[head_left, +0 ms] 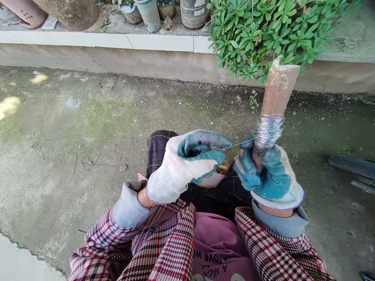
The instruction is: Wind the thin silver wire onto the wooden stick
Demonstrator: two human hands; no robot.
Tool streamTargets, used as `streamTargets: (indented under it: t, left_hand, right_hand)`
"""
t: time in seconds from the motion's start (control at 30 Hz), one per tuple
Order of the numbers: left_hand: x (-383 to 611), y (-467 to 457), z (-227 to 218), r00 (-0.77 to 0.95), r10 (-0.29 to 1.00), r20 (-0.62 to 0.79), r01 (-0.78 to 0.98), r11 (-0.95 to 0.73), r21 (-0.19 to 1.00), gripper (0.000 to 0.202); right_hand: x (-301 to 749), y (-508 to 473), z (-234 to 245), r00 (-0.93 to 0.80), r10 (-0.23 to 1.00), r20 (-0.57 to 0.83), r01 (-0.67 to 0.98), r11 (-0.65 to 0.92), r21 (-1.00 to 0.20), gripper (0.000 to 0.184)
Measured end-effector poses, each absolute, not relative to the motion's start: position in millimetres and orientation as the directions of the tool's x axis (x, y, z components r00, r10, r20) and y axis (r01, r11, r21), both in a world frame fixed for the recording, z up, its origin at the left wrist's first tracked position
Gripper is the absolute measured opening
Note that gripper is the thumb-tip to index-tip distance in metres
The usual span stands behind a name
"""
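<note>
My left hand (193,156), in a white glove with a teal coated palm, is closed with thumb and forefinger close together on the end of a thin metal wire (238,144). That wire runs taut to a silvery coil (268,130) wound round a brown wooden stick (278,88). Wearing a matching glove, my right hand (268,175) is wrapped round the stick's lower end, just under the coil. The stick stands nearly upright, leaning a little right, with a broken, uneven top.
A low ledge with white tiles (161,41) runs along the back, bearing several pots and a grey bucket (148,15). A leafy green bush (263,35) overhangs it behind the stick. A dark object (353,168) lies on the concrete ground at right.
</note>
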State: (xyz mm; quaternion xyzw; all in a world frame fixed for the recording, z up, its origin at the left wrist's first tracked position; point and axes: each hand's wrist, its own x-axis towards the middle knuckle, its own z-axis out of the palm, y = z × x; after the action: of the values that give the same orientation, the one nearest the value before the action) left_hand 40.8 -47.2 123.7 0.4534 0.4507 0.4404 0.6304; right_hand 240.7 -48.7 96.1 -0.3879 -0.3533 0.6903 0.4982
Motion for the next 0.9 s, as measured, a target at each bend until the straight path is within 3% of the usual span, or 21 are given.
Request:
streamTargets:
  t: [0.17,0.43,0.67,0.9]
  left_hand:
    - [40,-45,122,0.217,0.969,-0.12,-0.13,0.15,0.98,0.033]
    - [39,-43,124,0.164,0.986,-0.021,-0.042,0.028,0.999,0.022]
    - [41,-39,126,0.113,0.993,-0.02,0.079,0.011,0.997,0.015]
    - [45,-34,120,0.131,0.985,-0.109,0.096,0.097,0.991,0.014]
  right_hand:
    - [241,-50,98,-0.221,0.969,-0.115,-0.466,-0.208,-0.86,0.03]
    - [242,-49,94,-0.219,0.97,-0.105,-0.454,-0.197,-0.869,0.03]
    - [243,-52,89,-0.2,0.971,-0.127,-0.411,-0.201,-0.889,0.031]
    - [250,-45,74,-0.231,0.955,-0.185,-0.393,-0.266,-0.88,0.029]
